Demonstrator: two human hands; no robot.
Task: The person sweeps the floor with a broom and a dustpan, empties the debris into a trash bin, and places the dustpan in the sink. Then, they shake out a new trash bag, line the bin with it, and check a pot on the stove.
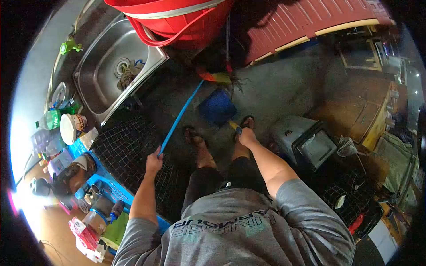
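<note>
Grey concrete floor (284, 88) is filling the middle of the view; a red slatted panel (310, 22) is running along its far edge. At the left a dark worktop (77, 31) is carrying a steel sink (97, 80), which is holding a tangled scrubber or rag (128, 76) beside the drain. A red bucket (177, 17) is sitting at the sink's far corner, contents hidden. A green bottle (53, 119) and a white tub (71, 128) are lying near the sink. Black wire mesh (128, 146) is standing below the worktop edge. The left hand (154, 162), arm extended down, is closing its grip around a blue broom handle (179, 117), the broom head (217, 77) resting on the floor. The right hand (246, 135) is gripping the yellow handle of a blue dustpan (217, 106), which is lying on the floor just beside the broom head, ahead of the sandalled feet.
</note>
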